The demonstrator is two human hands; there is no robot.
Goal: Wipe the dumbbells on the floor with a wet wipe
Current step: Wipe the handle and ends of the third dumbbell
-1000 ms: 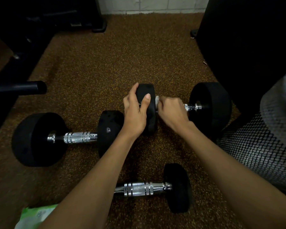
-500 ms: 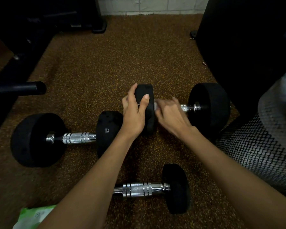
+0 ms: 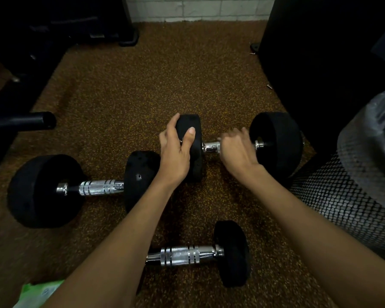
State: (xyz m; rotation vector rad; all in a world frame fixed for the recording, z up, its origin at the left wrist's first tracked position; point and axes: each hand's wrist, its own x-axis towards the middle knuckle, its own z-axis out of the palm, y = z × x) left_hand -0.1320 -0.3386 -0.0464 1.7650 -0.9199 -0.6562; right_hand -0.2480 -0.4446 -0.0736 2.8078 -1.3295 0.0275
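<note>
- On the speckled floor (image 3: 142, 96), three black-headed dumbbells with chrome handles lie on their sides.
- The far dumbbell (image 3: 210, 147) lies at centre right, its right head just beside a mesh bin (image 3: 342, 207).
- The left hand (image 3: 176, 152) grips the left head of the far dumbbell, with the thumb over the near face and the fingers round the outer side.
- The right hand (image 3: 238, 152) is curled round the handle of the same dumbbell, close to its right head. It is blurred.
- The wet wipe cannot be made out; I cannot tell whether the right hand encloses it.
- The left dumbbell (image 3: 98, 187) lies with its inner head just beside the left wrist.
- The near dumbbell (image 3: 187, 255) lies between the two forearms, its left end hidden by the left forearm.
- A green wipe pack (image 3: 38, 292) lies at the lower left edge, partly out of frame.
</note>
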